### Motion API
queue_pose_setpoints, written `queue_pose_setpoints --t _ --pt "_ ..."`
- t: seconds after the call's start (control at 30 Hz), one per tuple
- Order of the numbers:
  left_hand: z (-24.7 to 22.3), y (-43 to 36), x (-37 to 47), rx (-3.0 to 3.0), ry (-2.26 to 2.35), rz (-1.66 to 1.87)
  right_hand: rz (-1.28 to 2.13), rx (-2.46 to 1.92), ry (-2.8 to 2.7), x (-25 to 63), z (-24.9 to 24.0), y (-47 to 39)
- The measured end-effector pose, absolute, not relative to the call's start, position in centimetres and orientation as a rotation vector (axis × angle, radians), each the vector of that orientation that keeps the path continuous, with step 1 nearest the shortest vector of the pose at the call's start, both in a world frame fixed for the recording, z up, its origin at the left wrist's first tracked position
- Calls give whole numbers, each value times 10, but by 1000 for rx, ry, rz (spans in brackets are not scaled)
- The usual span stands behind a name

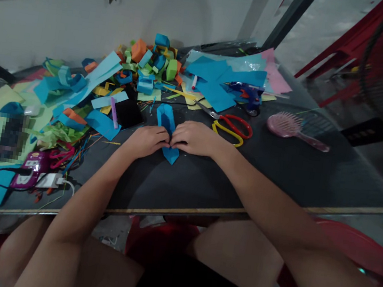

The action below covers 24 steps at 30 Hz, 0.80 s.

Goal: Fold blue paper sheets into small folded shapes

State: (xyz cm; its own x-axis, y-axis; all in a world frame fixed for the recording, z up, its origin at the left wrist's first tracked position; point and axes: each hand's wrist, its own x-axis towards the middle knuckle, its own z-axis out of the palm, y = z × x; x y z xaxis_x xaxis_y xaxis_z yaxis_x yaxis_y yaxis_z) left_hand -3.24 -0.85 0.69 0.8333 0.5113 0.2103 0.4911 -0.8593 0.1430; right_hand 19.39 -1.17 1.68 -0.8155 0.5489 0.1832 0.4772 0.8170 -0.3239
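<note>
A folded piece of blue paper (pixel 167 117) stands out from between my hands over the dark table, its pointed lower end towards me. My left hand (pixel 149 141) pinches its left side, fingers closed. From the right, my right hand (pixel 192 138) grips the same paper, fingertips nearly meeting those of the left. The fingers cover the paper's middle. Just beyond my right hand lie scissors with one red and one yellow handle (pixel 238 125).
Folded colored paper pieces (pixel 138 50) are heaped at the back. A blue glue gun (pixel 250 94) rests on blue sheets. A pink hairbrush (pixel 285 125) lies right. At left are a purple power strip (pixel 33 166) with cables and a pixelated object (pixel 11 137).
</note>
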Motion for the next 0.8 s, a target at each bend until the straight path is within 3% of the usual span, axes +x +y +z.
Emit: queue_pose_setpoints --t 0.2,0.47,0.67,0.8 --pt "23 -19 -33 2784 761 621 591 -659 -2536 202 28 -15" --pt "5 -8 -42 3245 820 736 -5 -813 -2508 191 6 -10" --pt "-12 11 -47 2917 875 652 268 -846 -2585 191 -17 8" --pt "-11 11 -47 2888 895 618 276 -1066 -2544 192 -10 4"
